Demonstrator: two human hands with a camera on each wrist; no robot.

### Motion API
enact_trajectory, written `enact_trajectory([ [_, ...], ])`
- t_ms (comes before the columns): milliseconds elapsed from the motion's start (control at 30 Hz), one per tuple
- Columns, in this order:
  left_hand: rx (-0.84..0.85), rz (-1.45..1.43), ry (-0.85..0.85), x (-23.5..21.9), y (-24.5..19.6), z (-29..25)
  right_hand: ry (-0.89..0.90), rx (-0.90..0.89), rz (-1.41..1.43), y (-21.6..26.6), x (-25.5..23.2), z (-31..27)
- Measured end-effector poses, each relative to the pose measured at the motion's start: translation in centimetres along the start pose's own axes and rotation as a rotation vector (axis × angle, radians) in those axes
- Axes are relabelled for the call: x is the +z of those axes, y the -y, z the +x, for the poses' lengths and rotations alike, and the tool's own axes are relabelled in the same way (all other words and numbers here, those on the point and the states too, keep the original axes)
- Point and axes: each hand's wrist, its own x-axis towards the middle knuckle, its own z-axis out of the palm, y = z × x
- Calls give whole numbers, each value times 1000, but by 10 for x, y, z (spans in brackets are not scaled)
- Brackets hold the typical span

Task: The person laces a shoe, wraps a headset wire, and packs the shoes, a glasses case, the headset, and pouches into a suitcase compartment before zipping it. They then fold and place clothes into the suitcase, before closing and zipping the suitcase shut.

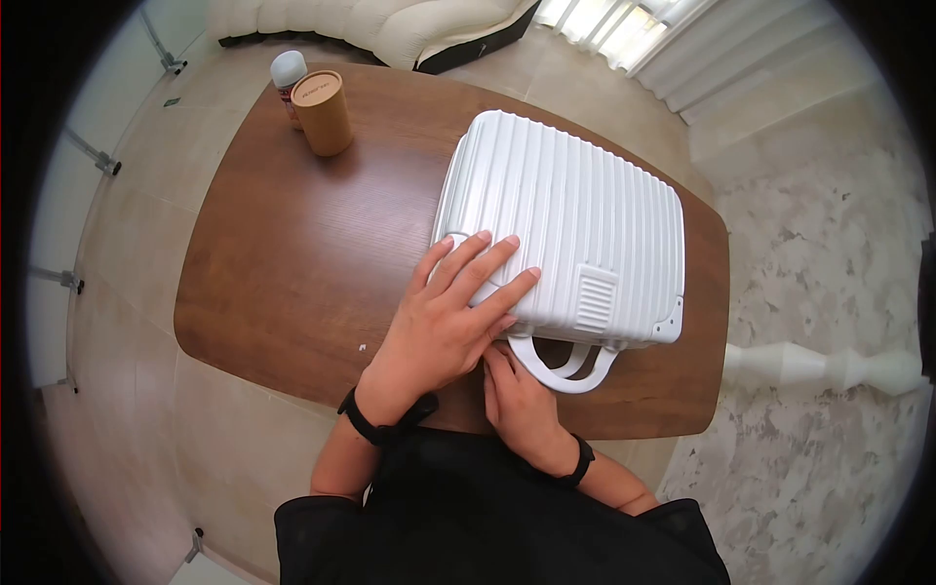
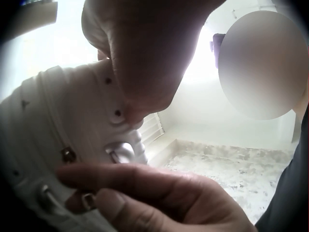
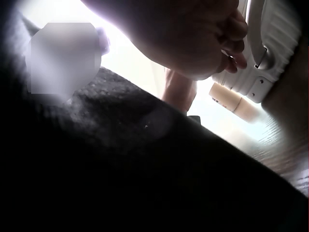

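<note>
A white ribbed suitcase (image 1: 585,210) lies flat on the wooden table, its white carry handle (image 1: 543,373) toward the person. Spread over the suitcase's near left corner, the left hand (image 1: 439,317) rests with its fingers straight. The right hand (image 1: 526,414) is low at the near side, left of the handle, its fingertips partly hidden under the left hand. In the left wrist view, the right hand's thumb and fingers pinch a small metal zipper pull (image 2: 89,201). A metal zipper slider (image 2: 68,154) shows just above those fingers on the suitcase's side.
On the far left of the brown table (image 1: 283,263) stand a brown cardboard canister (image 1: 324,117) and a white-capped bottle (image 1: 289,68). Behind the table is a cream sofa (image 1: 361,27). A white ridged post (image 1: 809,368) lies to the right.
</note>
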Motion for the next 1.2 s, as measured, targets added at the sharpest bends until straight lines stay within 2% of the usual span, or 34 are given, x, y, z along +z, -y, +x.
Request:
enact_trajectory([
  [67, -11, -49, 38, 5, 4, -1, 3, 12, 5, -2, -2, -1],
  [233, 8, -97, -7, 8, 6, -5, -59, -60, -38, -19, 1, -15],
  [467, 29, -111, -12, 14, 7, -6, -133, -41, -51, -32, -4, -26],
  [533, 23, -91, -1, 13, 7, -6, -210, -31, -84, -40, -6, -33],
  [700, 21, -84, 3, 12, 8, -6, -225, 21, -121, -52, -19, -40],
  [767, 26, -88, 8, 11, 5, -3, -272, -33, -152, -63, -27, -42],
  [867, 2, -72, 24, 2, -6, 3, -288, 0, -119, -81, -35, -52],
  [967, 63, -108, -34, -1, -19, 4, -272, 42, -92, -85, -32, -54],
  [1033, 193, -346, 7, 5, -25, -2, -303, 79, -54, -79, -25, -54],
  [1100, 285, -378, 17, 14, -39, -4, -325, 154, -63, -73, -19, -53],
  [1200, 293, -338, 204, 31, -60, -11, -317, 244, -104, -66, -13, -47],
])
